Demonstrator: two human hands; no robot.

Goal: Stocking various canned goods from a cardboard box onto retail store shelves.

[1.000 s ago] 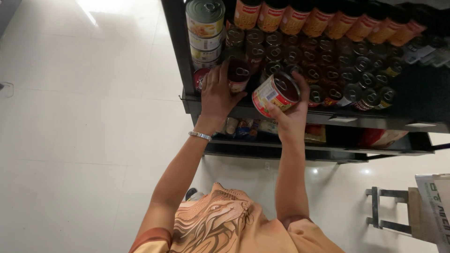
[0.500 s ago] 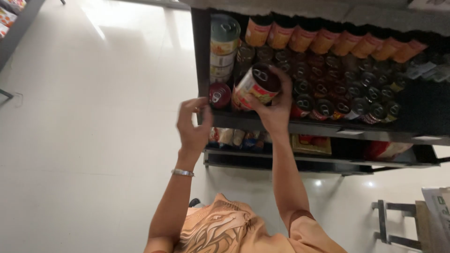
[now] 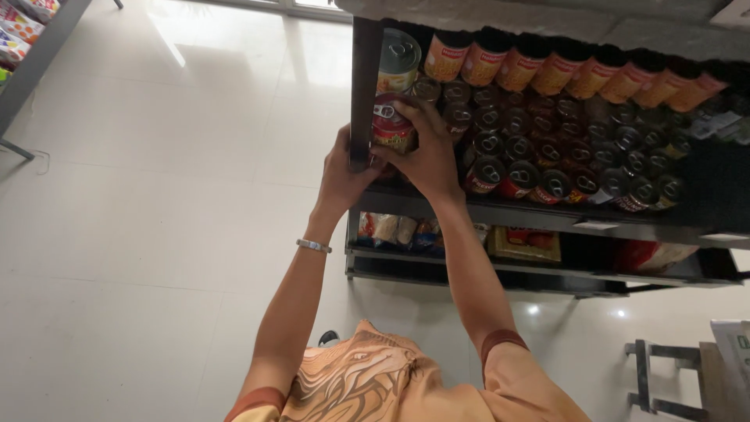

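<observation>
1. The left hand (image 3: pixel 344 168) is nearest, just outside the shelf's (image 3: pixel 547 215) left end. Its palm lies against the dark corner upright (image 3: pixel 359 101) and its fingers reach round towards the can; whether they touch it is hidden.
2. The right hand (image 3: pixel 426 152) is just beyond, over the shelf's front edge, fingers wrapped closed round the red can (image 3: pixel 391 129).
3. That can stands at the front-left corner of the shelf, long axis upright, pull-tab lid towards the camera, between the two hands.
4. Touching it farther in, a taller green-lidded can (image 3: pixel 397 59) stands against the upright.
5. Rows of small cans (image 3: pixel 562 156) fill the shelf rightwards.
</observation>
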